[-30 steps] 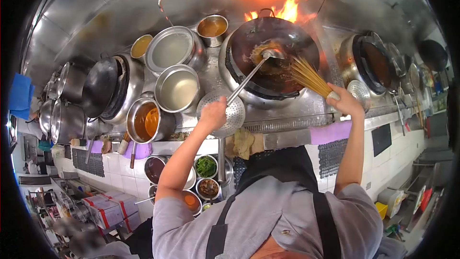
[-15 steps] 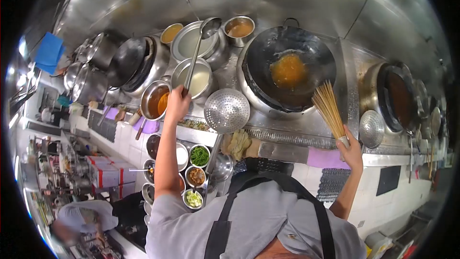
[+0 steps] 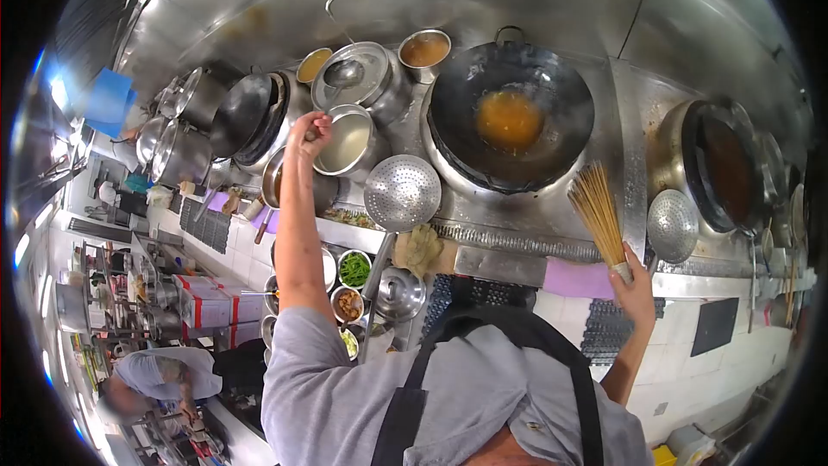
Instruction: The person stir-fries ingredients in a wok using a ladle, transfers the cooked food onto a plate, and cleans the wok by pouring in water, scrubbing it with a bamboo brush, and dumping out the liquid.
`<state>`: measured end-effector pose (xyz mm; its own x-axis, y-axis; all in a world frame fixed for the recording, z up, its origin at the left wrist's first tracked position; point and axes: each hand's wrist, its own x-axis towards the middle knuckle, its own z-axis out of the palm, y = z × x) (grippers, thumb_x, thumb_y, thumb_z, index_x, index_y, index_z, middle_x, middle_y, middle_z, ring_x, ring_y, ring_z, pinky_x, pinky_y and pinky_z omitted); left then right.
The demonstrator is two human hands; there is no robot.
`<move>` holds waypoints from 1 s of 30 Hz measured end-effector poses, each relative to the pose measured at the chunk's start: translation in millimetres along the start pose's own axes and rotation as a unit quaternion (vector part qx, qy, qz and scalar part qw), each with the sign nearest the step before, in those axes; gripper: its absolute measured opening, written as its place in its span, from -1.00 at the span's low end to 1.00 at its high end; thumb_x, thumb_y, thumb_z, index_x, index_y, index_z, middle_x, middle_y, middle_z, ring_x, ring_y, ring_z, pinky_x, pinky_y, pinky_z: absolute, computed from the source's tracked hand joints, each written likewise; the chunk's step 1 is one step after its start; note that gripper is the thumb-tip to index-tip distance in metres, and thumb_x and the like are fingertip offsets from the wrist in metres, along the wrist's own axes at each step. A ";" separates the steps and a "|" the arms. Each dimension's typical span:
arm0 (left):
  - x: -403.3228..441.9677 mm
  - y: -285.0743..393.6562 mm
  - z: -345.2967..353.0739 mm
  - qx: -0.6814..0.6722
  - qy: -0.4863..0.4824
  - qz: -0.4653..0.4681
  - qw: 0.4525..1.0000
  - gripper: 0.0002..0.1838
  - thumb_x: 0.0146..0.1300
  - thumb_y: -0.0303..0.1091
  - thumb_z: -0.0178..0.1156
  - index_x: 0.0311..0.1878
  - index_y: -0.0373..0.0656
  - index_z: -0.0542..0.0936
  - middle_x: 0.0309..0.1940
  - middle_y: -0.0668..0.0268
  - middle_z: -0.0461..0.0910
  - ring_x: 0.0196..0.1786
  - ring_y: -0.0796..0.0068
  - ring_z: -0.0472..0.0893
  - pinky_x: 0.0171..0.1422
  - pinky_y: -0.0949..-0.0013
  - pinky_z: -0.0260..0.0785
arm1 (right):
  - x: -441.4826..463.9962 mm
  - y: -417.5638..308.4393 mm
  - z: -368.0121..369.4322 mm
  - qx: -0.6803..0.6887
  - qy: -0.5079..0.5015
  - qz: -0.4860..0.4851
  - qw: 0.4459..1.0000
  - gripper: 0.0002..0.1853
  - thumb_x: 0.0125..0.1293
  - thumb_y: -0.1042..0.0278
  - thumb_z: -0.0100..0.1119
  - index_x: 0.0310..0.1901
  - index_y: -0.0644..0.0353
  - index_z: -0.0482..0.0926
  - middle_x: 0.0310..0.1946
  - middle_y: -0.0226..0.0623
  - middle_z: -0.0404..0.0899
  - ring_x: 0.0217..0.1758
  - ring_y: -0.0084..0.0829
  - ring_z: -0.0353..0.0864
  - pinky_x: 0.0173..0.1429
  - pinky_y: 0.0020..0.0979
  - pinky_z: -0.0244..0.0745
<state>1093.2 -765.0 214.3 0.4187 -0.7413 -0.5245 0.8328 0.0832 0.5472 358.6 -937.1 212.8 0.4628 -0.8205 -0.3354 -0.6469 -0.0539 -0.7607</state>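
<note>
My left hand (image 3: pixel 310 131) grips a ladle (image 3: pixel 346 74) by its handle. The ladle's bowl is over the metal lid (image 3: pixel 373 59) of the rear pot; I cannot tell whether they touch. In my right hand (image 3: pixel 636 292) is a bamboo wok brush (image 3: pixel 597 210), its bristles pointing up and away at the stove's front edge. Between and beyond my hands sits a black wok (image 3: pixel 561 91) with orange liquid (image 3: pixel 509 121) in its bottom. A pot of pale liquid (image 3: pixel 347 140) stands right beside my left hand.
A perforated strainer (image 3: pixel 403 193) lies at the stove's front edge, with another (image 3: pixel 673 226) farther right. Bowls of chopped greens (image 3: pixel 354 268) and brown pieces (image 3: pixel 348 304) stand near my left arm. A second wok (image 3: pixel 733 164) is at right. A co-worker (image 3: pixel 168 375) stands at lower left.
My left hand has moved forward and left, carrying the ladle farther back over the lidded pot. My right hand, with the brush, has shifted slightly in view. The camera view has tilted a little.
</note>
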 end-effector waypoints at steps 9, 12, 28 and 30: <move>-117.0 -1.8 85.5 -0.012 -0.113 0.023 0.993 -0.67 0.48 -0.50 -0.01 0.12 -0.65 0.32 -0.42 0.30 0.48 -0.56 0.67 0.44 -0.52 0.57 0.31 | -10.2 31.6 9.7 -0.008 -0.003 -0.078 0.997 -0.28 0.23 0.39 0.35 0.44 0.24 0.36 0.07 0.01 0.67 -0.06 -0.23 0.71 0.07 -0.32 0.56; -141.2 -26.5 105.5 -0.057 -0.131 -0.026 0.989 -0.60 0.51 -0.47 -0.03 0.21 -0.68 0.27 -0.40 0.29 0.43 -0.55 0.66 0.39 -0.50 0.52 0.31 | -19.4 -1.4 5.0 0.089 -0.053 -0.005 0.995 -0.28 0.26 0.42 0.33 0.47 0.21 0.33 -0.20 -0.27 0.62 -0.51 -0.57 0.47 -0.40 -0.44 0.48; -146.5 -218.6 103.6 0.543 -0.001 0.121 0.831 -0.49 0.23 -0.54 0.13 0.26 -0.53 0.45 -0.54 0.26 0.55 -0.73 0.56 0.45 -0.67 0.44 0.24 | -31.1 28.5 -11.7 0.083 0.037 -0.001 0.996 -0.29 0.28 0.39 0.32 0.47 0.20 0.33 -0.02 -0.17 0.62 -0.37 -0.55 0.58 -0.49 -0.49 0.54; -155.1 -244.3 97.1 0.673 0.016 0.231 0.702 -0.40 0.18 -0.56 0.14 0.36 -0.46 0.42 -0.56 0.18 0.50 -0.62 0.46 0.51 -0.47 0.30 0.38 | -30.8 13.9 -26.2 0.083 0.051 0.077 0.992 -0.31 0.30 0.39 0.30 0.47 0.20 0.34 0.20 -0.05 0.56 -0.18 -0.45 0.64 -0.21 -0.43 0.64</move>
<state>789.6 -735.0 225.2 0.5582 -0.8248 -0.0899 -0.4834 -0.4114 0.7727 319.5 -927.5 227.1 0.2975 -0.8650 -0.4040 -0.5928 0.1644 -0.7884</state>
